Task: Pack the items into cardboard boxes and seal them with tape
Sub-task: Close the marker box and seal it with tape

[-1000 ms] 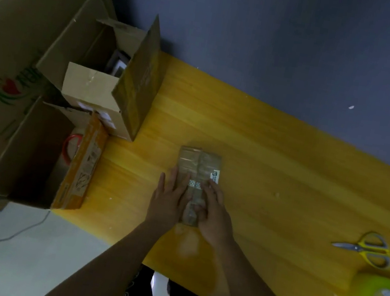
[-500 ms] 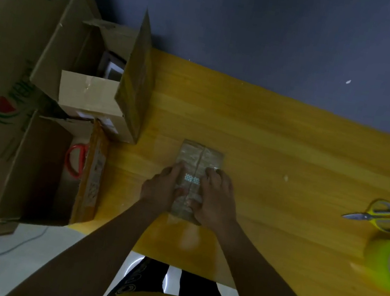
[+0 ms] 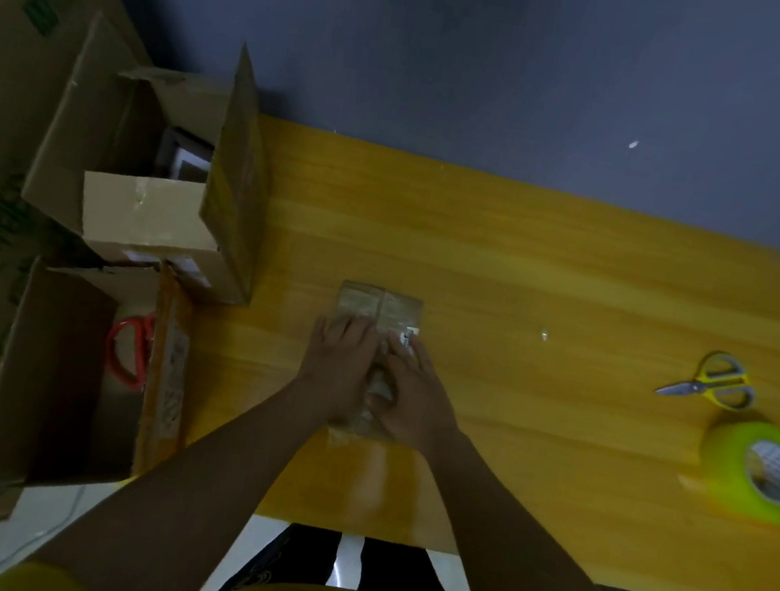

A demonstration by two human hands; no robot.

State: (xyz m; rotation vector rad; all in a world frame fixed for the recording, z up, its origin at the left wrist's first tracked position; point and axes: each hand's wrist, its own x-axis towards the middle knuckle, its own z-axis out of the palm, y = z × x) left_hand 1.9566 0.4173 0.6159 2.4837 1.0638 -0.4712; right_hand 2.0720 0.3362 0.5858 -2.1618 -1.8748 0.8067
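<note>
Yellow surface (image 3: 563, 274): I'm pressing both flat, spread hands (image 3: 339, 364) on the small taped box (image 3: 378, 303); rubbing firmly along the seam should bond it.

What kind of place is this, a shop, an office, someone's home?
Probably a small packing station, though I can't tell the building. A yellow table holds a tape roll and scissors, open cardboard boxes stand at its left, and both hands press on a small taped box.
</note>
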